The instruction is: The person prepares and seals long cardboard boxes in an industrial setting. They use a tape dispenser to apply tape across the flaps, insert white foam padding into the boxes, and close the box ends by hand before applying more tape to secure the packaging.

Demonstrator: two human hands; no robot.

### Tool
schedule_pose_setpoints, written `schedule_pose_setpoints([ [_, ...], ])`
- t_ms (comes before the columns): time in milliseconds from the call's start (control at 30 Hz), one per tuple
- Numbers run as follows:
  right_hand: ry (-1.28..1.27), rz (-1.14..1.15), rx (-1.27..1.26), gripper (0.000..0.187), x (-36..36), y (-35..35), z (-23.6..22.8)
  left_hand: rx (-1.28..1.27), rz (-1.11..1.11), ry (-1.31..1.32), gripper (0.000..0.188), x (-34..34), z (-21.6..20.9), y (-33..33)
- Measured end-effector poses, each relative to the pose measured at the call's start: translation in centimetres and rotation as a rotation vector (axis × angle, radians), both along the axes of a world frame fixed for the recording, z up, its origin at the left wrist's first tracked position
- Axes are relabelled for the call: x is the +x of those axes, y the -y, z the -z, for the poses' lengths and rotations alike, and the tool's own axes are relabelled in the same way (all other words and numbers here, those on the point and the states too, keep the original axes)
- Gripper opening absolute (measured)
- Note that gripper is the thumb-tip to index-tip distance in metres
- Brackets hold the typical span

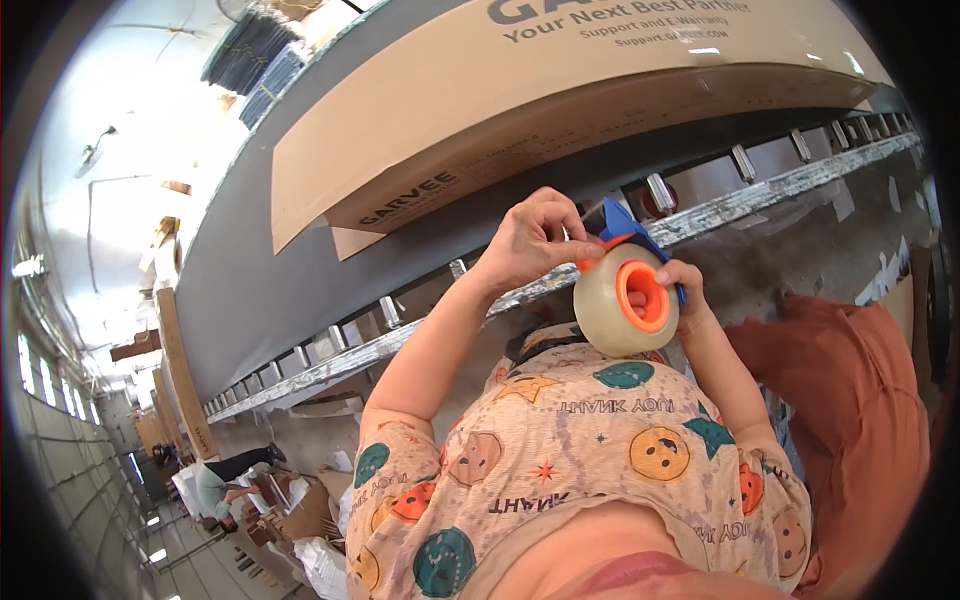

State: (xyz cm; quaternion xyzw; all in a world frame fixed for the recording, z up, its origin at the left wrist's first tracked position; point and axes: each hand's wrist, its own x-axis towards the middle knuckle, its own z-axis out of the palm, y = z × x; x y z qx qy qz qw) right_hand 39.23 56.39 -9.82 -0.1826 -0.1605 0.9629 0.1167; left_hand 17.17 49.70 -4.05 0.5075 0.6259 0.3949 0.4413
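A tape dispenser with a blue frame and orange parts is held in front of my chest. It carries a thick roll of pale, yellowish tape around an orange hub. My right hand is closed on the dispenser from the right, thumb on the blue frame and a fingertip showing inside the hub. From the other side, my left hand pinches at the orange piece by the top of the roll. Whether a loose tape end lies between these fingers cannot be made out.
Beyond my hands, a long brown cardboard box lies on a grey conveyor surface. A worn metal rail with rollers runs along its near side. Rust-coloured cloth is at right. Far lower left, another person is among cartons.
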Motion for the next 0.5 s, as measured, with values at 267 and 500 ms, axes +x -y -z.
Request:
schedule_pose_setpoints([
  [267,0.215,-0.05,0.398,0.077,-3.0,3.4,-0.9,-0.203,0.324,0.229,0.01,-7.3,-0.6,2.3],
  [500,0.268,0.06,0.364,0.077,-8.5,10.6,-3.9,0.125,0.042,0.186,0.004,-25.5,-4.0,3.5],
])
